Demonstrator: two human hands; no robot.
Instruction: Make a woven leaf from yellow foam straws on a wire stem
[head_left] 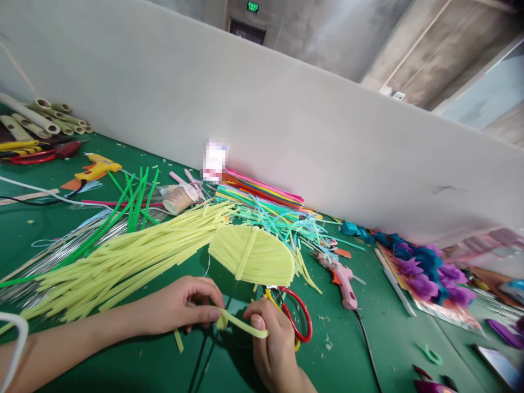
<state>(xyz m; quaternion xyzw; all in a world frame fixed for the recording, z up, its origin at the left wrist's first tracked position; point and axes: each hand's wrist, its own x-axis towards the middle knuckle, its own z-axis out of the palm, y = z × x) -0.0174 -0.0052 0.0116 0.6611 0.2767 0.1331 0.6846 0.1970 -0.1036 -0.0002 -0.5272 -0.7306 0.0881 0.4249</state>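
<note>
My left hand point(184, 305) and my right hand point(272, 341) are both closed on one short pale yellow strip point(241, 325), each pinching an end just above the green table point(368, 338). Dark thin wires point(204, 355) run down from under the strip. Just beyond my fingers lies a fan-shaped bundle of yellow strips point(251, 256) bound across its middle. A long heap of loose yellow strips point(123, 262) stretches away to the left of my left hand.
Red-handled scissors point(297, 314) lie by my right hand. A pink glue gun point(341, 278), a yellow glue gun point(96, 169), green sticks point(131, 204), a twine spool point(178, 199), coloured strip stacks point(266, 191) and blue-purple paper flowers point(426, 270) crowd the table. A white partition point(286, 109) bounds the back.
</note>
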